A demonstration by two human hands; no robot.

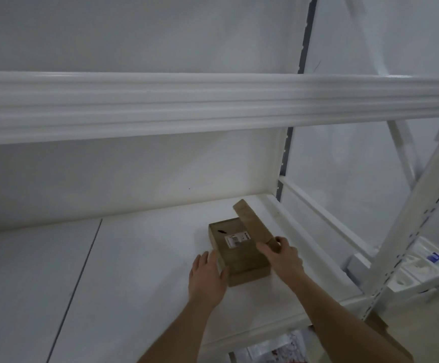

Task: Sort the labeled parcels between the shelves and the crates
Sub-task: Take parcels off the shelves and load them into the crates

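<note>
Brown cardboard parcel point(239, 254) lies flat near the shelf point(134, 271) right edge. Our left hand point(207, 277) presses it, fingers straight; our right hand point(282, 255) clamps a narrow parcel point(253, 222) above. We judge sorting barely begun.

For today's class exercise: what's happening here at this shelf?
A person is sorting parcels on a white shelf. A flat brown box with a white label lies on it. The left hand rests open against the box's left side, while the right hand grips a narrow brown parcel, tilted above the box.
</note>
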